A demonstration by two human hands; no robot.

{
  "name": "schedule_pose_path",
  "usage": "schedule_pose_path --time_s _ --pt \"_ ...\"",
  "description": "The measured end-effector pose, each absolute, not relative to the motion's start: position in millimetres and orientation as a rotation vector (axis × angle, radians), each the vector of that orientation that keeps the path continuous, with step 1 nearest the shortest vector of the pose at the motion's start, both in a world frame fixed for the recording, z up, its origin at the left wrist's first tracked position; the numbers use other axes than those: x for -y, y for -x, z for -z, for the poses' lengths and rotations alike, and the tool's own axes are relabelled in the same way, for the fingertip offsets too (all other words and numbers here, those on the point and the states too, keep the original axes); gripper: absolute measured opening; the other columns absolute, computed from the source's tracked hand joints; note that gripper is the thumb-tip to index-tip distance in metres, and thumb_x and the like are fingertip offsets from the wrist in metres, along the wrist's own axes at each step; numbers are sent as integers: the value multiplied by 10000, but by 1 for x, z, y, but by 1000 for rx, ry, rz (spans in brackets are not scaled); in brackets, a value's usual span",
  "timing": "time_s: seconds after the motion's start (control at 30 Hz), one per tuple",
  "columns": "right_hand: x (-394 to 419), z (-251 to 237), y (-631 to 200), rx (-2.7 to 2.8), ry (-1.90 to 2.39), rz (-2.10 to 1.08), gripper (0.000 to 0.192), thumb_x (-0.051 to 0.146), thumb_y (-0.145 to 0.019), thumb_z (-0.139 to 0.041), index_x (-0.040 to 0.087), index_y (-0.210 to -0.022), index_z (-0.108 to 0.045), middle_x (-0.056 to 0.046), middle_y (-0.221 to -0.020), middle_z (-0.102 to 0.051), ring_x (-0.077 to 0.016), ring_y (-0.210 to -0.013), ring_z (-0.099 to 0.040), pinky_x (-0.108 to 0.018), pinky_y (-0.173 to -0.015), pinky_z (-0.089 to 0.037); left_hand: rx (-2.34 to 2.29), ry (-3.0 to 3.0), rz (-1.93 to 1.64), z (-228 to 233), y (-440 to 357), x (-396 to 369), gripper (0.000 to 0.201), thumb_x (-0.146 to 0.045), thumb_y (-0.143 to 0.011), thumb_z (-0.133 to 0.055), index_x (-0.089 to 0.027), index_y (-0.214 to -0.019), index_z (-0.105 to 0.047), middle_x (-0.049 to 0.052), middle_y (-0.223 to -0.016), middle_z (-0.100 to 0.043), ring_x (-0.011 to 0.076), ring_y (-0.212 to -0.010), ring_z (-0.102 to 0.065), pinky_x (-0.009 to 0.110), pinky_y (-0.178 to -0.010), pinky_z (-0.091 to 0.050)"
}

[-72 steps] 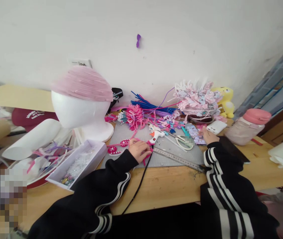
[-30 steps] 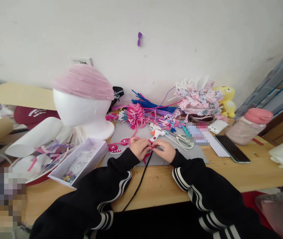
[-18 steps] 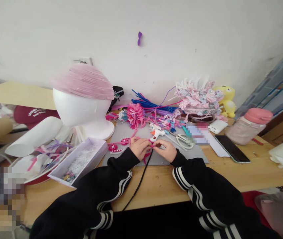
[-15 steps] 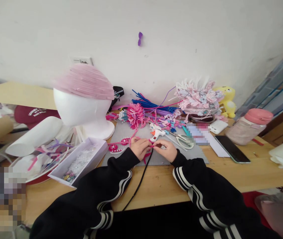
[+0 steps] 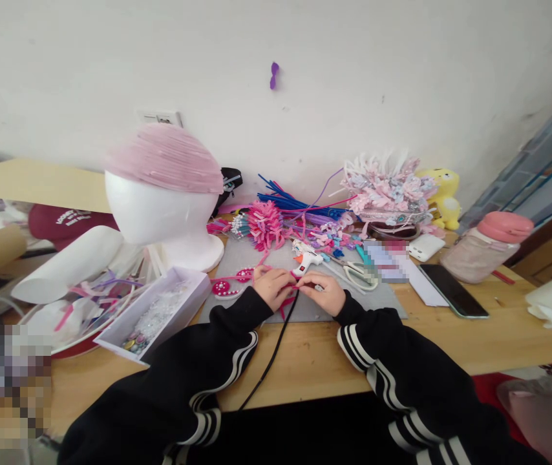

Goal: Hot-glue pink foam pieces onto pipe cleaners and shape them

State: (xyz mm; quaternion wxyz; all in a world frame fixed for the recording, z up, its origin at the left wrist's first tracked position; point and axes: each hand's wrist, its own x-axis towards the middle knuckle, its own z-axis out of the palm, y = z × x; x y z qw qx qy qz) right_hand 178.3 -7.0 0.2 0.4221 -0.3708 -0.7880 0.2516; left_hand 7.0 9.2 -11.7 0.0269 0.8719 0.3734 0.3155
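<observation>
Over the grey mat (image 5: 377,305) my two hands meet, fingertips pinched almost together. My left hand (image 5: 273,288) is closed on a bright pink pipe cleaner (image 5: 296,278), of which only a bit shows between the fingers. My right hand (image 5: 323,292) pinches at the same pink piece from the other side. Just beyond the fingers lies a white and orange glue gun (image 5: 307,259); its black cord (image 5: 274,352) passes beneath my hands toward the front edge. Dark pink ovals edged with white beads (image 5: 221,288) rest left of my left hand.
A white foam head (image 5: 159,210) wearing a pink cap stands at left, behind a box of clear beads (image 5: 198,287). Pipe-cleaner flowers (image 5: 265,225) and blue stems (image 5: 286,196) lie at the back. Scissors (image 5: 366,278), a phone (image 5: 453,290) and a pink-lidded bottle (image 5: 484,248) are at right.
My right fingers have shifted slightly and bunched closer together at the pink pipe cleaner, so less of it shows. The other things stay where they were.
</observation>
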Motion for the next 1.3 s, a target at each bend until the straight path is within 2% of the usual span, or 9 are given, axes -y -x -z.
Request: schedule_pose_path --time_s 0.2,0.4,0.63,0.8,1.03,1.13,1.3 --pt "6 2 -178 2014 927 -623 110 196 -736 -521 168 -720 -627 -45 -739 -599 -125 -644 -541 -248 -595 -441 -1194 -2672 -917 9 -7 -8 109 -205 -742 -455 -222 -810 -539 -14 -834 -640 138 -823 -541 355 -802 -208" --pt "-4 6 -187 1940 1134 -410 130 155 -727 -514 149 -747 -643 -59 -740 -614 -131 -646 -544 -254 -602 -443 -1220 -2721 -645 3 4 -9 176 -361 -719 -498 -214 -802 -547 -1 -874 -624 190 -875 -516 390 -781 -204" --pt "-15 12 -195 1956 1257 -275 179 102 -714 -503 179 -763 -657 -51 -769 -647 -150 -711 -570 -279 -657 -446 -1178 -2746 -453 7 7 -11 63 -224 -667 -500 -206 -676 -560 -11 -804 -629 188 -823 -502 408 -774 -195" --pt "-17 15 -196 1994 1242 -287 192 94 -703 -497 176 -783 -651 -52 -798 -640 -139 -666 -564 -280 -643 -452 -1196 -2745 -457 8 3 -9 78 -207 -660 -476 -196 -632 -549 -25 -731 -623 168 -772 -505 393 -771 -200" --pt "-13 11 -194 1957 1249 -329 130 131 -686 -535 150 -762 -639 -64 -801 -591 -113 -590 -527 -275 -624 -454 -1180 -2744 -447 7 3 -9 56 -232 -630 -507 -194 -641 -546 -15 -734 -623 183 -775 -511 398 -776 -200" --pt "-9 8 -191 1930 1188 -339 106 186 -690 -556 155 -758 -631 -58 -790 -576 -107 -579 -508 -265 -607 -449 -1211 -2718 -521 7 2 -10 74 -223 -676 -466 -185 -651 -525 -4 -756 -622 174 -781 -526 389 -783 -206" --pt "-1 5 -183 1979 1007 -516 162 260 -698 -575 146 -800 -630 -64 -798 -595 -104 -575 -503 -237 -547 -435 -1292 -2582 -674 10 -3 -12 117 -255 -776 -392 -193 -772 -491 -22 -711 -627 133 -714 -555 361 -805 -212"
